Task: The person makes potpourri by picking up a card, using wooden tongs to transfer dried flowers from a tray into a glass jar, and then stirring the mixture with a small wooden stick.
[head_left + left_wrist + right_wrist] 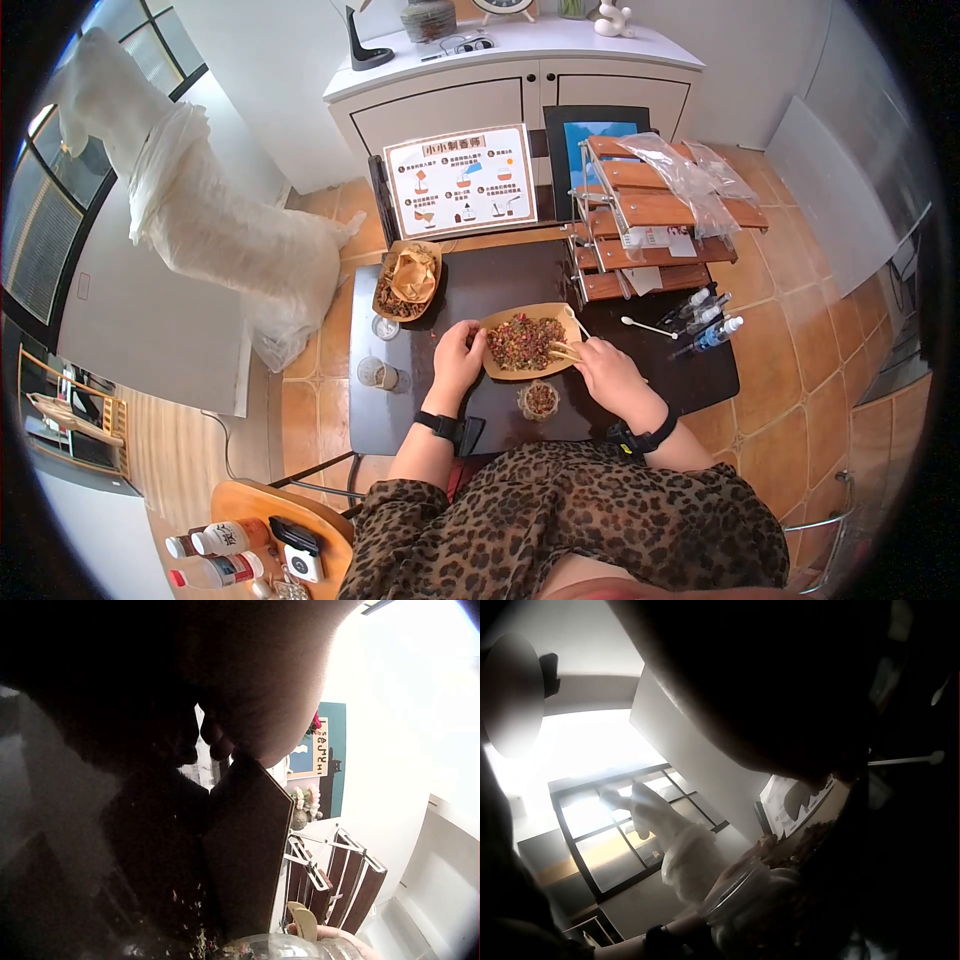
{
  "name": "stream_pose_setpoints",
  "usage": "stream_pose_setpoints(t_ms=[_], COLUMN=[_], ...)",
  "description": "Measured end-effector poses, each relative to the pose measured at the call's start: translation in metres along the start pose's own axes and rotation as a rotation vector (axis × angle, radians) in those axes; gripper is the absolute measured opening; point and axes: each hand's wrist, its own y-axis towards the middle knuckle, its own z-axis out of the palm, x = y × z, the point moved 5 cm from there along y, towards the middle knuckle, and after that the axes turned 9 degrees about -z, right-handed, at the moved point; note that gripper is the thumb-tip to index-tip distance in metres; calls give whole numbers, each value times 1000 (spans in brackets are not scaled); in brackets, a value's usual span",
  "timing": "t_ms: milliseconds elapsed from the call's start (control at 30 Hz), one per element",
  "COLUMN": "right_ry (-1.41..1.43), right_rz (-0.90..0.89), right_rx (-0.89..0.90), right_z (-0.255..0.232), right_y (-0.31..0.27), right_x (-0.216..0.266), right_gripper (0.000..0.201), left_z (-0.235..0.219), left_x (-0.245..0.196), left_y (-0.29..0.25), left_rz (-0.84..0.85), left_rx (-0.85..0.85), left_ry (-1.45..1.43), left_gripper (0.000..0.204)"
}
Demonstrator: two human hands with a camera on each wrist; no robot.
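Observation:
A paper tray point(505, 372) of mixed dried bits point(522, 341) sits on the dark table. My left hand point(460, 355) grips its left end; the left wrist view shows that hand point(262, 690) dark, with thumb and finger at the tray's corner point(279, 796). At the right end, my right hand point(608, 375) holds pale wooden utensils point(566, 351) whose tips reach into the bits. The right wrist view shows this hand point(780, 712) mostly in shadow. Just below the tray stands a small glass bowl point(539, 400) with more bits, partly visible as clear glass point(277, 946) in the left wrist view.
A second paper tray point(436, 262) holds crumpled paper and brown pieces at back left, near glass cups point(377, 373). A white spoon point(648, 327) and small bottles point(718, 333) lie at the right. Behind stand an instruction board point(461, 182) and a wooden folding rack point(650, 210).

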Motion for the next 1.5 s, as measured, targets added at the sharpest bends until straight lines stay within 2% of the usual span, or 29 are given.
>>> stream_pose_setpoints(t_ms=[200,400,600,800,1000,1100,1300,1500], right_ry=[-65,-219,-243,-253,-199,-69,159,125], right_rz=[76,-20,-13,-31,-32,-25,-20,-115], right_rx=[70,25,84,61,21,-62,-19,39], right_z=[-4,-2,14,14,4,-9,-34,-33], right_y=[6,15,23,26,24,20,8,-2], right_x=[-7,-3,-4,-5,-7,-7,10,28], right_gripper=[17,14,11,9,9,11,13,15], left_z=[0,-1,-1,-2,-1,-1,0,1], left_x=[0,-2,-2,-3,-1,-1,1,1], left_y=[0,0,-1,-1,-1,0,0,0], left_rz=[1,-23,-24,-11,2,-6,-3,23], left_rx=[3,17,15,9,2,3,0,-17], left_ry=[4,-20,-26,-13,-9,-14,-14,16], left_gripper=[20,20,21,21,20,20,20,20])
